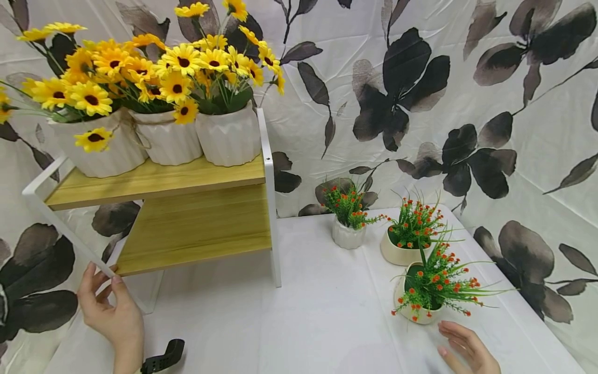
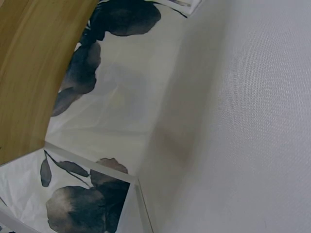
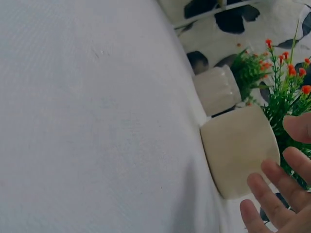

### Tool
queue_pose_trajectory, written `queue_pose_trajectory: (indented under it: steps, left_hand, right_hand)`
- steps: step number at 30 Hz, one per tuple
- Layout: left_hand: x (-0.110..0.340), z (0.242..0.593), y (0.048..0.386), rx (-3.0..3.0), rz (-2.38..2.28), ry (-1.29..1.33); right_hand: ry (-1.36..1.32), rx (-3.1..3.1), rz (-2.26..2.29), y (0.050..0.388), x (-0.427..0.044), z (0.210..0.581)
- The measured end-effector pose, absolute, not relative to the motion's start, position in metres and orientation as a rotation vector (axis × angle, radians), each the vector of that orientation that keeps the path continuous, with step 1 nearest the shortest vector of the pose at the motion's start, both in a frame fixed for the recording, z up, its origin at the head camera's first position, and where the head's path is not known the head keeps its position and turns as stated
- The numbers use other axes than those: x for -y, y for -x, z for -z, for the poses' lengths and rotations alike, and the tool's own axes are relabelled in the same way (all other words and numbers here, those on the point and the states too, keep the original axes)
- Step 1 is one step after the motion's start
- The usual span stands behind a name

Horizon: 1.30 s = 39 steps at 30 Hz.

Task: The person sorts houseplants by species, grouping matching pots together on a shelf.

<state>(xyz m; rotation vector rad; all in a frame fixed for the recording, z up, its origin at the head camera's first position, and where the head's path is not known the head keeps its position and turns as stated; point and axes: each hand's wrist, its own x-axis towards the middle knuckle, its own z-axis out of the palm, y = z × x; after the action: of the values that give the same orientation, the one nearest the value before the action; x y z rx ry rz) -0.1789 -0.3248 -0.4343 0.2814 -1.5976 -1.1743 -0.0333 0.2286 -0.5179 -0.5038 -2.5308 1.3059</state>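
Note:
My left hand (image 1: 116,311) holds the white side frame of a two-tier wooden shelf (image 1: 201,228), thumb and fingers at its front left post. Three white pots (image 1: 229,136) of yellow sunflowers (image 1: 177,85) stand on the shelf's upper board. At the lower right, my right hand (image 1: 469,349) has its fingers extended and holds nothing. Just beyond its fingertips stands the front cream pot (image 3: 240,153) of orange-red flowers (image 1: 441,283). In the left wrist view, the board (image 2: 34,73) shows but the left hand does not.
A second cream pot (image 1: 397,253) of red flowers stands behind the front one. Farther left is a small white ribbed pot (image 1: 348,236). A white cloth covers the table (image 1: 289,327), and a floral curtain (image 1: 327,41) hangs behind. Near the left wrist lies a black strap (image 1: 163,357).

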Motion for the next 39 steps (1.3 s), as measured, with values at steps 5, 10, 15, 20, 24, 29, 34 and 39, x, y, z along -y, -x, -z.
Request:
queue_pose_trajectory:
  steps: [5,10,15,20,24,29,34,39]
  left_hand:
    - [0.327,0.437,0.181,1.607,1.176,-0.293]
    - [0.330,0.441,0.183,1.611,1.180,-0.293]
    - [0.331,0.443,0.184,1.609,1.177,-0.281]
    - [0.330,0.443,0.184,1.602,1.184,-0.284]
    - [0.330,0.442,0.184,1.598,1.184,-0.291]
    - [0.329,0.440,0.182,1.594,1.191,-0.284]
    - [0.327,0.438,0.181,1.593,1.191,-0.268]
    - [0.326,0.436,0.180,1.613,1.174,-0.281]
  right_hand:
    - [0.617,2.607,-1.355,0.041,-0.238,0.515]
    - [0.689,2.639,-1.450,0.049,-0.241,0.504]
    - [0.740,2.604,-1.650,0.060,-0.238,0.494]
    - [0.699,2.614,-1.710,0.070,-0.235,0.488]
    - [0.695,2.621,-1.680,0.080,-0.232,0.487]
    - [0.743,2.570,-1.721,0.089,-0.230,0.490]
    - [0.671,2.481,-1.704,0.093,-0.226,0.494]
    - [0.635,2.508,-1.602,0.096,-0.224,0.498]
